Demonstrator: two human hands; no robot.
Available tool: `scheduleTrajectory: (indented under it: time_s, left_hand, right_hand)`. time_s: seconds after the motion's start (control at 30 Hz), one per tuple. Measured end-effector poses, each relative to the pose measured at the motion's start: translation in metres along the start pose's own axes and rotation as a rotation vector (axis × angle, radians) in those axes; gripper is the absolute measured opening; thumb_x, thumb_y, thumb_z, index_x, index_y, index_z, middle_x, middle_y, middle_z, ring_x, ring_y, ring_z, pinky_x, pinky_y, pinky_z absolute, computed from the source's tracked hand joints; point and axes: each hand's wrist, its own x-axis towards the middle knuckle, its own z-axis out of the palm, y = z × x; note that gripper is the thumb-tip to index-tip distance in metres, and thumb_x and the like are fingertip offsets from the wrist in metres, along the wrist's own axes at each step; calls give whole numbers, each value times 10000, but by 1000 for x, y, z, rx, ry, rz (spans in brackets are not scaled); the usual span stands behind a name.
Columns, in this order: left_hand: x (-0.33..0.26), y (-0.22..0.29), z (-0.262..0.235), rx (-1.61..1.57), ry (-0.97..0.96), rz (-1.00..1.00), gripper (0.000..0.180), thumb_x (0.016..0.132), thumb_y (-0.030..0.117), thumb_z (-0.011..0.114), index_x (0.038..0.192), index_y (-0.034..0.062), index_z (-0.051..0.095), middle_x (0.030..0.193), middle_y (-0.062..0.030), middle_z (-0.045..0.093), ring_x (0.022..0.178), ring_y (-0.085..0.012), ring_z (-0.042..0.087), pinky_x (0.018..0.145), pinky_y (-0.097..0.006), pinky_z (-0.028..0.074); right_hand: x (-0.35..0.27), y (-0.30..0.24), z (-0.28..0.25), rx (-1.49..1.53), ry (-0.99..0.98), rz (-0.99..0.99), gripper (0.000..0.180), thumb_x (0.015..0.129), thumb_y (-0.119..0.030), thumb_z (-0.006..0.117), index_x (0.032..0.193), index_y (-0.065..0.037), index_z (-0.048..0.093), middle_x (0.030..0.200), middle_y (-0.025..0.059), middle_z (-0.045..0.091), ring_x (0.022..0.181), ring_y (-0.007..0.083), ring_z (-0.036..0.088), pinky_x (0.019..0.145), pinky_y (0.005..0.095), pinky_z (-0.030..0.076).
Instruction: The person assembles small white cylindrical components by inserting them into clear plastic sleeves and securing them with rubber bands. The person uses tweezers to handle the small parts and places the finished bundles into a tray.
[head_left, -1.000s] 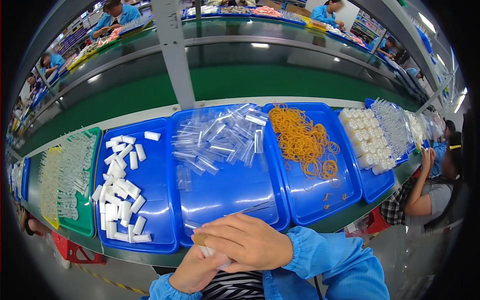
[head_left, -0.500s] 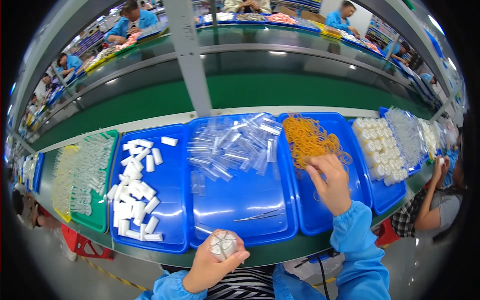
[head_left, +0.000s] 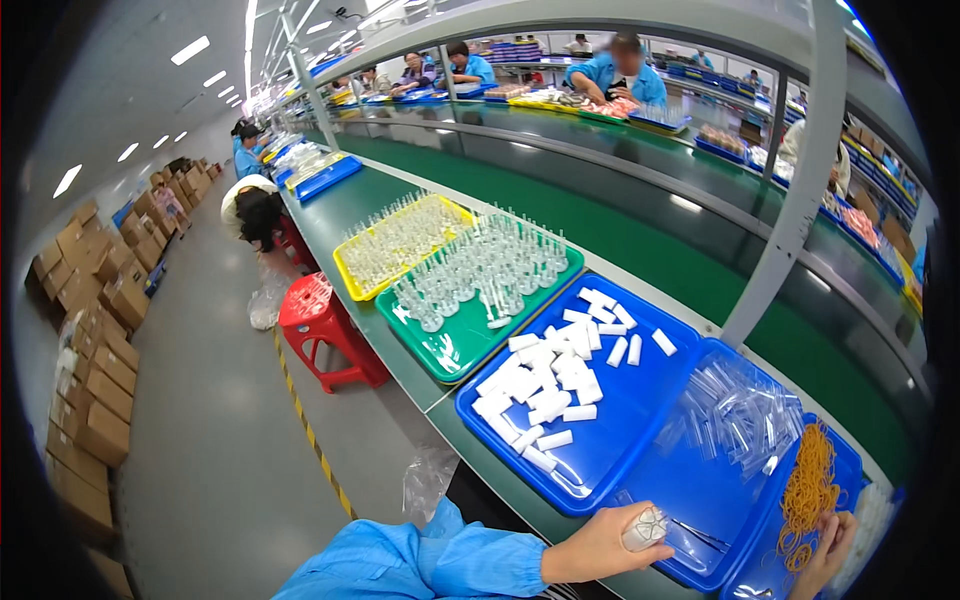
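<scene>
My left hand (head_left: 600, 548) is closed around a short white bundle (head_left: 646, 530), its segmented round end facing up, over the front of a blue tray (head_left: 690, 480). Clear plastic sleeves (head_left: 740, 410) fill the far part of that tray. A pair of tweezers (head_left: 702, 536) lies beside the bundle. At the lower right, my right hand (head_left: 830, 552) is at the near end of a heap of orange rubber bands (head_left: 808, 485), fingers bent together. What they pinch, if anything, is hidden. Left of the sleeves, a blue tray (head_left: 630, 430) holds loose white cylinders (head_left: 550, 380).
Farther left stand a green tray (head_left: 450, 355) of clear upright parts and a yellow tray (head_left: 360, 285). A red stool (head_left: 320, 320) stands beside the bench. Cardboard boxes (head_left: 100, 390) line the left side. A metal post (head_left: 795, 200) rises behind the trays. Other people sit across the line.
The view has swung to the left, so the trays and both hands appear farther right. The left hand still holds the white bundle; the right hand stays at the rubber bands.
</scene>
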Motion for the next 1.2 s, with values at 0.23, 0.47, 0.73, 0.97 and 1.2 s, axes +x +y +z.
scheduleTrajectory:
  time_s: [0.23,0.47,0.73,0.97,1.2]
  left_hand:
    - [8,-13,22,-206,177,427,368,896,213,749,1158,5,597,1015,-54,683,893,-135,619,799,-286,508]
    - [-22,-8,3,-53,56,428,272,894,165,726,1076,14,591,902,-50,629,807,-127,589,714,-281,493]
    - [-39,10,0,-367,-384,-4,287,858,67,726,1116,3,619,1000,-99,660,877,-164,641,759,-301,529]
    - [-10,-8,-8,330,-160,567,327,806,175,790,1034,40,598,852,-56,620,744,-134,610,653,-295,497]
    - [7,45,-54,-370,156,-92,321,847,320,806,953,92,606,736,24,587,518,-44,505,470,-196,356]
  right_hand:
    - [-67,-95,74,312,-532,96,129,951,11,625,1076,4,593,948,76,666,846,123,645,775,247,524]
    - [-88,-123,84,691,-417,-31,302,950,52,577,1242,30,505,992,114,647,934,180,642,864,303,515]
    - [-82,-124,102,410,-379,-460,780,829,-99,769,1462,34,334,1375,245,539,1252,353,554,1101,466,401]
    - [-53,-144,96,-147,-694,-919,819,711,-532,799,1277,18,579,1072,129,683,1000,327,615,949,476,408]
    - [-27,-105,72,763,-1091,-636,609,905,-446,667,1282,26,589,972,90,690,958,240,606,867,414,410]
